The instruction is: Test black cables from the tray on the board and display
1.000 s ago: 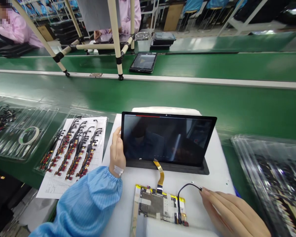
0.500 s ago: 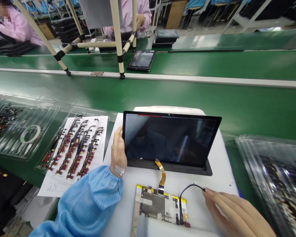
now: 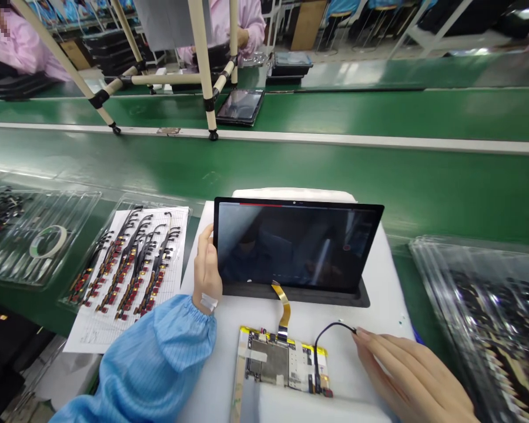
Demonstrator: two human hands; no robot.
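Note:
My left hand [image 3: 208, 267] grips the left edge of a dark display panel [image 3: 291, 247], which stands tilted on a black base strip. From its lower edge a gold ribbon cable [image 3: 283, 305] runs down to a circuit board [image 3: 271, 358] lying flat and edged with yellow tape. My right hand [image 3: 409, 370] pinches the free end of a thin black cable [image 3: 326, 332] between thumb and fingertips. The cable arches up from the right side of the board. Panel and board both rest on a white foam block [image 3: 379, 276].
To the left, several cable assemblies [image 3: 127, 270] lie on a printed sheet, beside a clear tray [image 3: 83, 217] with a tape roll [image 3: 47, 242]. Stacked trays of parts [image 3: 480, 294] stand at right. Beyond the green conveyor belt [image 3: 335, 170], a pipe frame [image 3: 205, 70] and a tablet [image 3: 241, 107] sit before co-workers.
The whole view has shifted slightly, so things appear a little further left. Both hands keep their holds on the panel and the black cable.

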